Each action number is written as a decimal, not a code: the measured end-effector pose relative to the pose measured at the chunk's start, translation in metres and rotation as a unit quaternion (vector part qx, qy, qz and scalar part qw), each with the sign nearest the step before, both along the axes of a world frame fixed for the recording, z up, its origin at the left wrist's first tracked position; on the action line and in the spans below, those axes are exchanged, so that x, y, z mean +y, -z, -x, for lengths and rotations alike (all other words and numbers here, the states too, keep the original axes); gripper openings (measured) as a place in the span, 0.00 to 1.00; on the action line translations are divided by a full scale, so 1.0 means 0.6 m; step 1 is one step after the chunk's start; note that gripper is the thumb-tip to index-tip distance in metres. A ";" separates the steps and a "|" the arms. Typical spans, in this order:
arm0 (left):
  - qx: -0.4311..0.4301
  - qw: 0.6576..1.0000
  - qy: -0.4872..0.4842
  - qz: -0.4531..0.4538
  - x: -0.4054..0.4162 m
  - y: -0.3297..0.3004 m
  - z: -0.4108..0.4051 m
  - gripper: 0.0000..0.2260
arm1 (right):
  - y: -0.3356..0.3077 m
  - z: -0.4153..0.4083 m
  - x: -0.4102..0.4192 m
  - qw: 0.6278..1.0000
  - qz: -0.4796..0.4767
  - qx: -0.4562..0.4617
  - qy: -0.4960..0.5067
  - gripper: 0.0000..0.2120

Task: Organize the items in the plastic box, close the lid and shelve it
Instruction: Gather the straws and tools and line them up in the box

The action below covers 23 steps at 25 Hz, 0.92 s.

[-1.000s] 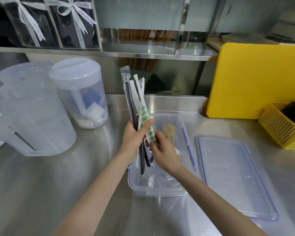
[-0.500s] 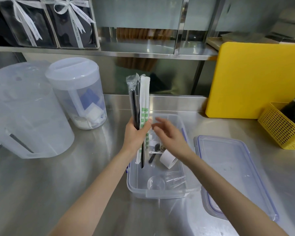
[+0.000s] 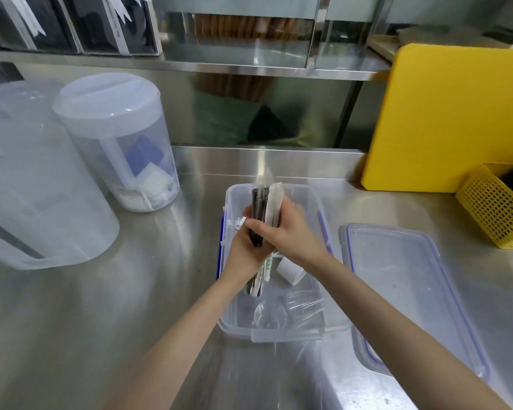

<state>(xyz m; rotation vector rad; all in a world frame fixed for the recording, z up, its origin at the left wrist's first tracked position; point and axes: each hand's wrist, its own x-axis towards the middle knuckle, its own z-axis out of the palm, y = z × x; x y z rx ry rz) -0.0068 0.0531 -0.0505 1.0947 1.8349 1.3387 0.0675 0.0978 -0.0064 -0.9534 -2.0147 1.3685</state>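
Both hands clasp straw bundle above plastic box.

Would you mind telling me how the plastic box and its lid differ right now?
The plastic box is a deep tub holding clear cups and a white roll; the lid is flat and bare. Both hands grip a bundle of wrapped straws over the box, while the lid lies untouched to its right. Both are clear plastic with blue trim, resting on the steel counter.

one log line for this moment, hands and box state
hands: left and right both grip straw bundle | bundle: over open box | lid: off, on counter right of box | stage: organizing
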 end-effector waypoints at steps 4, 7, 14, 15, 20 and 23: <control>-0.020 1.000 0.011 -0.008 -0.005 0.002 0.008 0.19 | -0.003 -0.005 0.000 1.000 -0.003 0.000 -0.006 0.29; -0.022 0.999 0.017 -0.021 -0.004 -0.006 0.011 0.14 | -0.014 -0.010 0.001 0.998 -0.043 0.030 -0.022 0.30; 0.016 0.999 0.047 -0.005 -0.011 -0.006 0.000 0.09 | -0.002 -0.017 -0.008 0.991 -0.106 0.051 -0.065 0.14; 0.014 0.998 0.054 -0.008 -0.011 -0.006 0.000 0.10 | 0.001 -0.018 -0.006 0.992 -0.097 0.051 -0.063 0.11; 0.020 0.998 0.059 0.010 -0.011 0.006 0.003 0.10 | 0.010 -0.018 0.002 0.993 -0.103 0.023 -0.051 0.11; 0.019 0.997 0.064 0.036 -0.009 0.012 0.003 0.13 | 0.018 -0.017 0.006 0.995 -0.091 -0.021 -0.045 0.23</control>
